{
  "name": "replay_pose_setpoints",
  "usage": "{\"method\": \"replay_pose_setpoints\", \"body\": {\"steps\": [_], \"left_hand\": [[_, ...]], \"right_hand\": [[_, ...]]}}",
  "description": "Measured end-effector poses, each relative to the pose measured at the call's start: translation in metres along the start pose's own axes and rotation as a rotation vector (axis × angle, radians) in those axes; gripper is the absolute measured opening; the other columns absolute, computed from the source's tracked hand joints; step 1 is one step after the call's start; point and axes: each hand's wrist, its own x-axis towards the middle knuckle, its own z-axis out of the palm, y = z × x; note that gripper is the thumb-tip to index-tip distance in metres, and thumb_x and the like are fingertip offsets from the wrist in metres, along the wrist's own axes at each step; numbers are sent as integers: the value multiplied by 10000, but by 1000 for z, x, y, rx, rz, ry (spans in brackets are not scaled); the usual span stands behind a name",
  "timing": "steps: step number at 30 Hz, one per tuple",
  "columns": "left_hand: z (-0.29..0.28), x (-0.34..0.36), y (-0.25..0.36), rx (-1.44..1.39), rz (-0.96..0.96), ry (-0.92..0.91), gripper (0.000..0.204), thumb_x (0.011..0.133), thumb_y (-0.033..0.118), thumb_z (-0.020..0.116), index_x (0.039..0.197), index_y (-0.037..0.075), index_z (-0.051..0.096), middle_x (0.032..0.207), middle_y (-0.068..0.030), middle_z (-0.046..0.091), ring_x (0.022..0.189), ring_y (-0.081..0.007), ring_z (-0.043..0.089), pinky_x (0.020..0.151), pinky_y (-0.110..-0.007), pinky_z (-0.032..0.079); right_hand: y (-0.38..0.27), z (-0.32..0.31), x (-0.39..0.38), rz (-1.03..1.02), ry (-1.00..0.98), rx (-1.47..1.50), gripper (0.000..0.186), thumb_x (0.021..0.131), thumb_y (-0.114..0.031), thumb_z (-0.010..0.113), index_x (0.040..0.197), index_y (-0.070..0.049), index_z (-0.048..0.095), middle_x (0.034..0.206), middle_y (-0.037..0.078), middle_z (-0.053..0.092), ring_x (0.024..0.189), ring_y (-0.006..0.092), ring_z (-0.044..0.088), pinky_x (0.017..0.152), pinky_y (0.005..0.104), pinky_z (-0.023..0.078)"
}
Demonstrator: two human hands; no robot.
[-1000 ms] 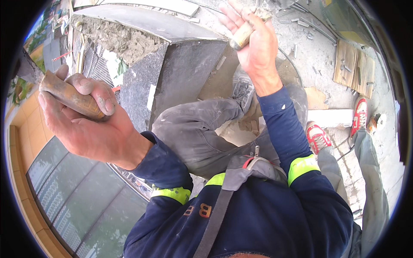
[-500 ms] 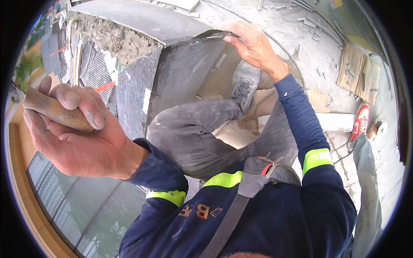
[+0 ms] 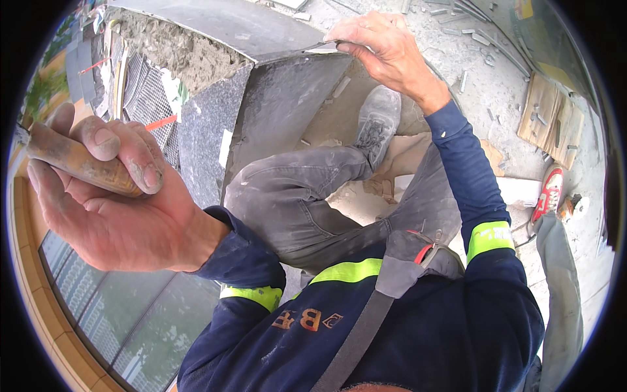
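Observation:
My left hand (image 3: 124, 189) is raised at the left, fingers wrapped round a worn wooden tool handle (image 3: 85, 160). A bit of metal shows at the handle's outer end; the rest of the tool is out of sight. Farther off, my right hand (image 3: 392, 59) pinches the right end of a grey stone slab (image 3: 222, 26), fingers above and thumb below the edge. Under this top slab stands an upright dark grey slab (image 3: 287, 91). A speckled slab (image 3: 209, 130) meets it at a corner. Rough grey mortar (image 3: 176, 52) lies behind that corner.
My bent leg (image 3: 294, 196) and grey shoe (image 3: 380, 117) are close to the upright slab. At the right are a wooden board (image 3: 548, 117), another person's red shoe (image 3: 548, 193) and a power tool's disc (image 3: 578, 208). Stone offcuts (image 3: 480, 38) litter the floor. Black mesh (image 3: 149, 95) lies left.
My left hand has shifted slightly outward with the handle, whose metal end now shows. My right hand has moved a little up and right at the slab edge, where a pale strip now shows.

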Motion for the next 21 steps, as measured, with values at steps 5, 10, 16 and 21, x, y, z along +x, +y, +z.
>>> {"method": "replay_pose_setpoints", "body": {"steps": [5,10,16,21], "left_hand": [[1,0,-1,-15,4,-20,445,1104,296,473,1245,-107,600,808,-157,651,492,-151,466,513,-262,354],[-1,0,-2,-24,3,-54,445,1105,298,474,1250,-102,601,804,-151,656,493,-146,468,512,-262,354],[1,-1,-2,-36,2,-50,447,1105,301,474,1249,-101,606,805,-149,658,494,-144,469,516,-261,355],[1,-1,0,5,8,5,448,1104,300,472,1249,-100,610,800,-148,654,494,-145,469,515,-260,353]], "right_hand": [[3,2,-1,-38,33,-10,334,906,-97,770,1205,-247,762,1184,-81,750,1059,166,669,964,368,418],[0,3,-2,-47,16,-23,335,902,-101,776,1207,-239,764,1176,-85,751,1058,156,670,961,361,419],[4,5,-4,-48,46,-7,323,913,-104,768,1204,-244,773,1169,-85,753,1048,151,672,957,356,418],[3,5,-4,-45,24,-27,343,915,-86,755,1219,-244,764,1164,-82,747,1049,152,671,967,363,417]]}}
